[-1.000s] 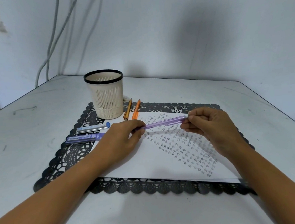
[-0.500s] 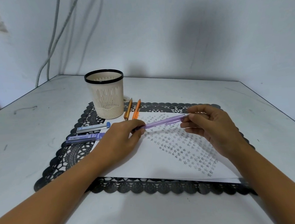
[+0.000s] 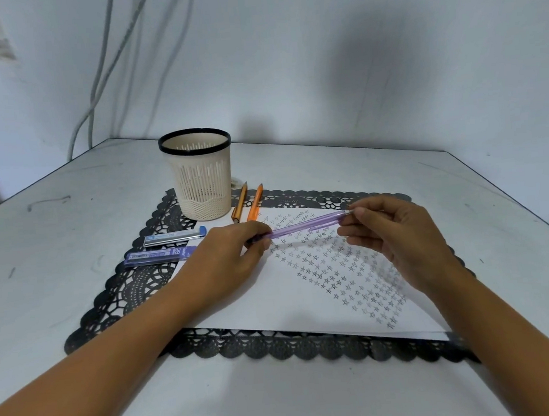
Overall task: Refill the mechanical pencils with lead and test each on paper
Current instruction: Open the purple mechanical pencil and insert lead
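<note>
A translucent purple mechanical pencil is held level above the white paper, which is covered in small pencilled stars. My left hand grips its left end. My right hand pinches its right end with thumb and fingertips. Two orange pencils lie side by side on the mat just right of the cup. Two lead cases lie on the mat left of my left hand: a grey-and-blue lead case and a blue lead case marked 2B.
A beige slotted pen cup with a black rim stands at the back of the black lace mat. The mat lies on a white table set in a wall corner. Cables hang down the wall at back left.
My right hand's fingers have shifted slightly at the pencil's right end. The pencil and my left hand stay in about the same place.
</note>
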### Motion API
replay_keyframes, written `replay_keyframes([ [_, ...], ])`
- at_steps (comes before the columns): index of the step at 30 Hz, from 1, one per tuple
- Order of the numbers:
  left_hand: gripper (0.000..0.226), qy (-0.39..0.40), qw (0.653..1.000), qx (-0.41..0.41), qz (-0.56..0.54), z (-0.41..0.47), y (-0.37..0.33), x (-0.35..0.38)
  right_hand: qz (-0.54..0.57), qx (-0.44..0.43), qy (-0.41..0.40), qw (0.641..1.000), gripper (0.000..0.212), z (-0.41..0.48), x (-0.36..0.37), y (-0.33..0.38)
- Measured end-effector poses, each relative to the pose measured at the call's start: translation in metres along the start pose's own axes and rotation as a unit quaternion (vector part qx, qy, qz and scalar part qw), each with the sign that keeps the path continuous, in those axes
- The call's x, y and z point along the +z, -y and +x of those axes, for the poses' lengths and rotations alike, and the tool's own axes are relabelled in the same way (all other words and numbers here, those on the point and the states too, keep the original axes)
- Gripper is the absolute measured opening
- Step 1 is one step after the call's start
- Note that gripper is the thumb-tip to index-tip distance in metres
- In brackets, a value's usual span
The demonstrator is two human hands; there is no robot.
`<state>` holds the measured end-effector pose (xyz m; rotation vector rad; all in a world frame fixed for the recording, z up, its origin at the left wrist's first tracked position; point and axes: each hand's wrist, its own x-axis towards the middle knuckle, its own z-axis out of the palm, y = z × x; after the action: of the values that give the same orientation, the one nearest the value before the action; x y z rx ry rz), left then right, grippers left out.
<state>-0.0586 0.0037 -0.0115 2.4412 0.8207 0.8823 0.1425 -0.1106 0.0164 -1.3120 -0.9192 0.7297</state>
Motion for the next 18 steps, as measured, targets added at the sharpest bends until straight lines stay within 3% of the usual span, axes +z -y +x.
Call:
replay_keyframes([
  [8, 0.025, 0.025, 0.998, 0.032, 0.046, -0.001, 0.001, -0.002, -0.04, -0.009, -0.095, 0.995, 0.01, 0.006, -0.013, 0.0],
  [15, 0.027, 0.067, 0.993, 0.039, 0.088, -0.005, 0.002, 0.001, -0.273, -0.037, -0.056, 0.96, 0.009, 0.007, -0.007, -0.015],
  [18, 0.029, 0.079, 0.99, 0.04, 0.106, -0.005, 0.003, 0.002, -0.292, -0.018, -0.048, 0.955, 0.008, 0.008, -0.005, -0.021],
])
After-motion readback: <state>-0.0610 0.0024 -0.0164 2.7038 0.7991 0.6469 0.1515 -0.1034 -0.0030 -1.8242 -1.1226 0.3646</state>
